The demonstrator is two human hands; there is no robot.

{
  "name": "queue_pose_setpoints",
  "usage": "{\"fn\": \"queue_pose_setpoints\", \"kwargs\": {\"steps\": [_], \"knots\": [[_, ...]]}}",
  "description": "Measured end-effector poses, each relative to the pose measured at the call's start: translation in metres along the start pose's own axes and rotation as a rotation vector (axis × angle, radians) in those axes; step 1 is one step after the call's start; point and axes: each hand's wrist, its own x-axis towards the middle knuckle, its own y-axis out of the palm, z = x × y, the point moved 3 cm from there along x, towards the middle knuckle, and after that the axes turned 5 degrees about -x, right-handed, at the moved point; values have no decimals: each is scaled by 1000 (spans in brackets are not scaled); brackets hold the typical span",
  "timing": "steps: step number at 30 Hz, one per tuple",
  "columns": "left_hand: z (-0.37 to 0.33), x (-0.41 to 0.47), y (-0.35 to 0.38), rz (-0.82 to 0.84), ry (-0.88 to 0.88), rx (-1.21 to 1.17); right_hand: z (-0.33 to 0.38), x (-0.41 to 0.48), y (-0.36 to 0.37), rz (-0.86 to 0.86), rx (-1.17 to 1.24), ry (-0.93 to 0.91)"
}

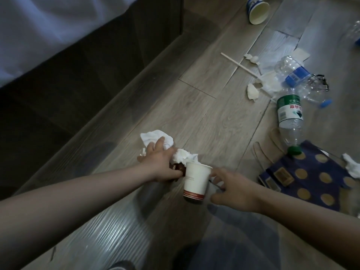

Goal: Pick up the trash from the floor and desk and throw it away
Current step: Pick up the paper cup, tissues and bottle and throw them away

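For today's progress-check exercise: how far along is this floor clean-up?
Done: nothing visibly binned; no bin in view. In hand: the left hand grips a crumpled tissue and touches a second tissue; the right hand is at a white paper cup, grip unclear. Left: blue paper cup, green-label bottle, blue-label bottle, stick, dotted paper bag.

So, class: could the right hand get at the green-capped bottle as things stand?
Probably yes. The right hand, by the cup, seems to hold nothing, and mostly bare floor lies between it and the bottle; the left hand grips tissue.
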Motion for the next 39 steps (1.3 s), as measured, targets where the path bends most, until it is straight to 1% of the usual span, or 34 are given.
{"fn": "queue_pose_setpoints", "kwargs": {"steps": [3,7,12,15,19,24,30,34,39], "knots": [[1,-5,-4,36,-2,-168,-1,3,1,26,50,-28],[-3,-12,3,102,-37,-236,-2,5,1,56,50,-52],[-25,-14,24,113,-118,-235,-3,4,3,83,56,-56],[-35,-11,27,126,-158,-221,-12,0,2,49,48,10],[-40,-14,29,76,-136,-188,-26,-4,-2,1,11,113],[-42,-20,30,-20,-110,-231,-36,-6,-6,-48,7,166],[-33,-25,25,-19,-79,-230,-38,-7,-9,-76,-1,188],[-30,-29,28,-15,-122,-281,-35,-13,-11,-73,6,179],[-25,-36,30,-5,-122,-226,-34,-21,-13,-71,-11,167]]}}
